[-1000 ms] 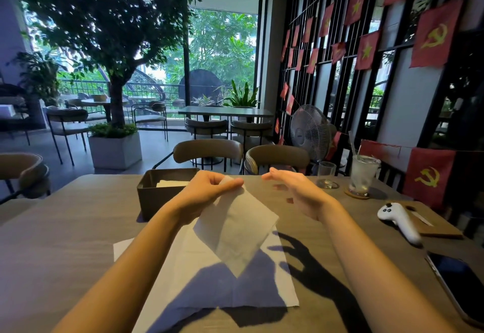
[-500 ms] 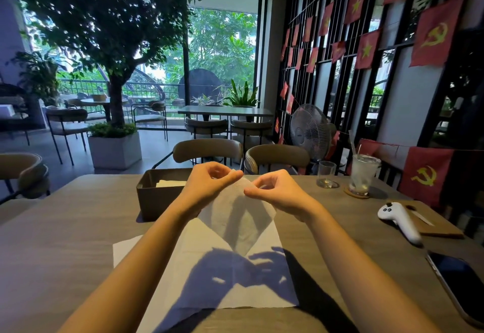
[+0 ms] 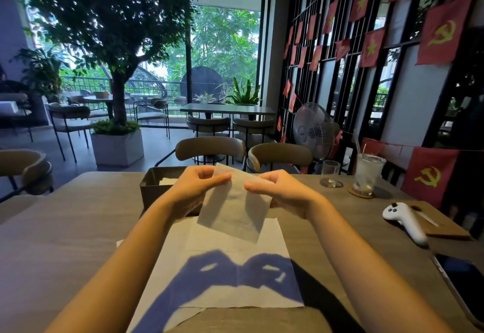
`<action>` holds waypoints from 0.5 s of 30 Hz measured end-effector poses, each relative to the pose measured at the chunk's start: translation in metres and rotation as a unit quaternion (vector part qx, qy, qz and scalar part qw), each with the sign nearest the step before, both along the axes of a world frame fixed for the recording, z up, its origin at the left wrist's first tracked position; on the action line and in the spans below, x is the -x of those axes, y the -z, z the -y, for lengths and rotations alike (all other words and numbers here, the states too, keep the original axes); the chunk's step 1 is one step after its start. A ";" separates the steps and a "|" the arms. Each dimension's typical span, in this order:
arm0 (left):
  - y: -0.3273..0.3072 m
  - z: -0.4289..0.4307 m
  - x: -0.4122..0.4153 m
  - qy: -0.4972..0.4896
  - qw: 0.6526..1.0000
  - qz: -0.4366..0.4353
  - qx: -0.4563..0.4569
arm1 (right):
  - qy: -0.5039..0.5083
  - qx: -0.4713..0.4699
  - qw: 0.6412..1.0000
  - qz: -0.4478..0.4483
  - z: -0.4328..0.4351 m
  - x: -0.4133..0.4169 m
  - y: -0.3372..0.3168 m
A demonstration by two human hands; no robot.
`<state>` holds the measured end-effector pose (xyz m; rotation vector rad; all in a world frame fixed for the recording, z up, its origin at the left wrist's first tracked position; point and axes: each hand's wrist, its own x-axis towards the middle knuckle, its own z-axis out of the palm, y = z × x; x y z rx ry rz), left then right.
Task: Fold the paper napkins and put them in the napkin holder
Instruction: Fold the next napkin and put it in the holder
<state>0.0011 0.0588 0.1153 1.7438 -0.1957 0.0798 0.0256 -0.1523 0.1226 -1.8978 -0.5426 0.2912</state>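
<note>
Held in the air above the far middle of the table: one folded napkin, pinched at its upper edge by both hands and hanging down tilted, lower corner toward the near right. Left hand on the upper left part, thumb and fingers closed on the paper; right hand on the upper right edge, fingers likewise closed on it, one fingertip pointing inward toward the left hand. Directly behind the left hand, and partly hidden by it, toward the far edge of the table: the dark box-shaped napkin holder, open at the top, a pale sheet already showing inside. So, holder to the far left of the held napkin, nearer the left hand than the right. Below, flat on the table toward the near edge: a stack of unfolded napkins, shadowed by both hands. Probably a short carry forward and left, likely led by the left hand, with the napkin's lower edge to clear the holder's near wall first. Well apart on the right side: glasses, a white controller, a phone.
</note>
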 end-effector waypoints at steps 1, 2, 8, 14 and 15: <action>0.001 -0.001 0.000 -0.028 0.999 -0.004 0.019 | 0.002 -0.021 0.999 -0.038 -0.002 -0.002 0.006; 0.002 -0.003 -0.001 -0.059 0.998 -0.006 0.036 | 0.008 -0.039 0.997 -0.073 -0.005 -0.003 0.012; 0.008 -0.019 -0.006 -0.151 0.987 -0.022 0.044 | 0.088 -0.107 0.981 -0.134 -0.033 -0.016 0.027; 0.017 -0.053 -0.017 -0.204 0.979 -0.004 0.004 | 0.147 -0.090 0.970 -0.172 -0.076 -0.036 0.013; 0.015 -0.059 -0.022 -0.224 0.974 0.007 -0.004 | 0.153 -0.097 0.966 -0.184 -0.085 -0.041 0.009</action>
